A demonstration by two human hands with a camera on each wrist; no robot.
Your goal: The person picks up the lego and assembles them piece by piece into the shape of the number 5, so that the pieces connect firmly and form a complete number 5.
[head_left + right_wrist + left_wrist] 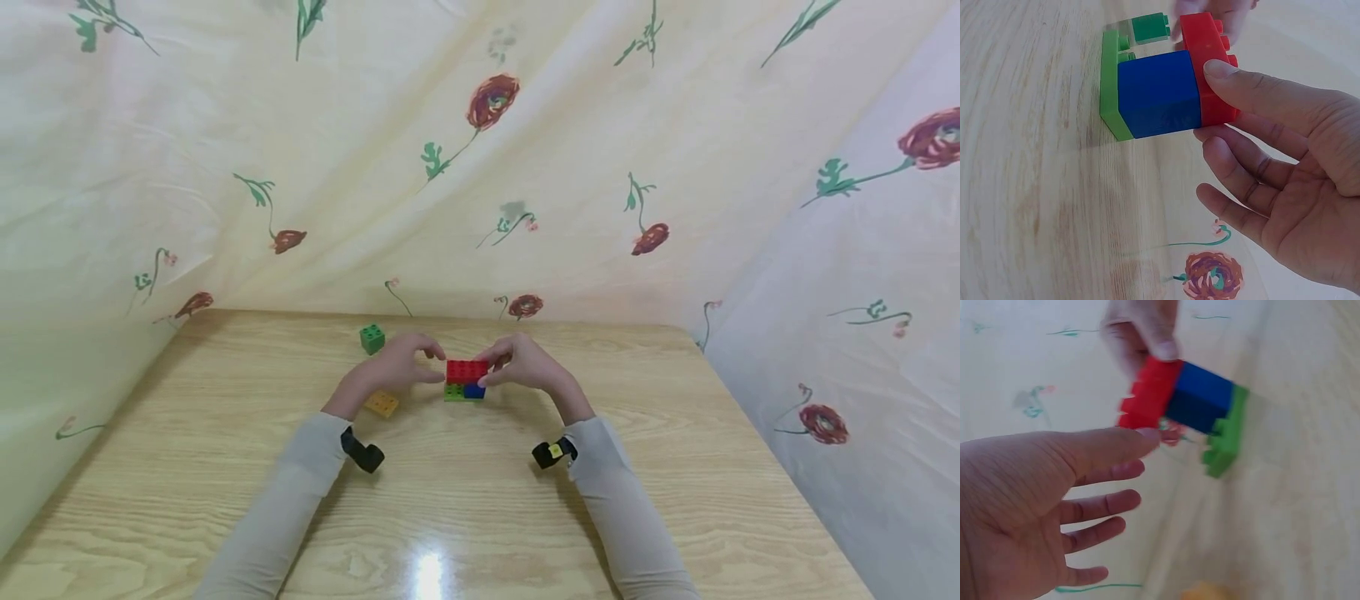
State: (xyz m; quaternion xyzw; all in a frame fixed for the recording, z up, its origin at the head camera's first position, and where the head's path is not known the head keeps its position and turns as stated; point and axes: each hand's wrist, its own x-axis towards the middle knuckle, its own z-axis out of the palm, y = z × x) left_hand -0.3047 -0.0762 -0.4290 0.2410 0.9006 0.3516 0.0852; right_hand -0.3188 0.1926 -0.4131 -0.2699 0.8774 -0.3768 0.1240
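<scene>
In head view, red brick point(467, 372) part-hides blue brick point(474, 392).

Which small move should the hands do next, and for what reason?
Probably press the red brick down above the blue brick: the right hand grips it there, while its other end overhangs the light green brick with a visible gap.

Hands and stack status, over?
Right hand pinches red brick; left hand open at its other end. Blue brick and lime brick beneath. Yellow brick clear of stack.
</scene>
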